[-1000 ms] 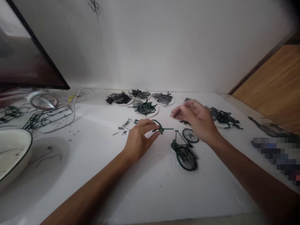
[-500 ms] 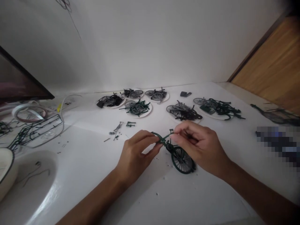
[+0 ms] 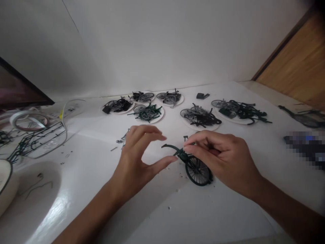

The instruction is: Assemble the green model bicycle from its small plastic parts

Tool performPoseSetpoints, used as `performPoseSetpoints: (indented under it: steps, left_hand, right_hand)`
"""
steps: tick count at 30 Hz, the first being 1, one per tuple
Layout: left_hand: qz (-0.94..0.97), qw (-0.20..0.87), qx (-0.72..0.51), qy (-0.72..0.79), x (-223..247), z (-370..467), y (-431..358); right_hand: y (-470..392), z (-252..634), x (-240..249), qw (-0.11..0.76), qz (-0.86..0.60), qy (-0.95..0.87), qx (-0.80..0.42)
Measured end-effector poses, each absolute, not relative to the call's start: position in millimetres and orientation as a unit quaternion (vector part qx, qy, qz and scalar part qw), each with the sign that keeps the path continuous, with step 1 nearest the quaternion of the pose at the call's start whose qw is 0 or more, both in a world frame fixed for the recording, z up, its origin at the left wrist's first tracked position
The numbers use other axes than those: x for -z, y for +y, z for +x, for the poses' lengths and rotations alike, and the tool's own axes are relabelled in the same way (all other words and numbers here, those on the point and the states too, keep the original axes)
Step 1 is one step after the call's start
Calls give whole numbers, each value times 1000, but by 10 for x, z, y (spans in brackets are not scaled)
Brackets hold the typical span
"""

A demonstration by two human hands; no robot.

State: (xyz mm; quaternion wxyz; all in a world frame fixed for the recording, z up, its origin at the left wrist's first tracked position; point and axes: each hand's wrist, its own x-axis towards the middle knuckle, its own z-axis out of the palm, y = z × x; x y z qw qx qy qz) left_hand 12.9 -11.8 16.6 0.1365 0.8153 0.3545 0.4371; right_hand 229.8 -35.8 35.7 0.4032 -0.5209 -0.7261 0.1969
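A dark green model bicycle (image 3: 198, 171), partly built with a single spoked wheel showing, stands over the white table in front of me. My right hand (image 3: 219, 157) pinches its frame near the top; the fingers hide the part they grip. Just left of the frame, my left hand (image 3: 138, 161) is open, thumb and fingers spread apart with nothing between them. The left thumb tip lies close to the frame's free curved end (image 3: 169, 146); whether they touch I cannot tell. Small loose parts (image 3: 123, 139) lie behind my left hand, partly covered by it.
Several white plates with bicycle parts stand at the back, one with green pieces (image 3: 148, 113), another with black pieces (image 3: 200, 117). At left lie a tape roll (image 3: 29, 121), a green parts sprue (image 3: 38, 140) and a bowl (image 3: 6, 179). A blurred dark object (image 3: 304, 145) lies right.
My left hand has let go of the bicycle frame, opened and moved left. The right hand keeps its pinch on the bicycle. The view has shifted slightly.
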Motion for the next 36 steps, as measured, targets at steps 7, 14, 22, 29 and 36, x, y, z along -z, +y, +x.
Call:
performPoseSetpoints:
  steps: [7,14,22,29,36]
  left_hand:
    - [702,570,-302,302,-175,179,-167]
    - [581,638,-371,343,-68,205,-82]
    - [568,609,-414,367,-34,195,-11]
    - [576,599,-406,379,-59,189,-29]
    - [568,611,-417,360,-46,186,-23]
  right_hand:
    - [-419,2331,-373,375,-463,-762,-255]
    - [-401,2350,-358,332,-499,-758,-258]
    - [-316,2401,-320,324,-488,-788,-189]
    - [-328,2386,-340,336,-482,-800,-126]
    - [-340,2367,-313,335,-486,-794,-143]
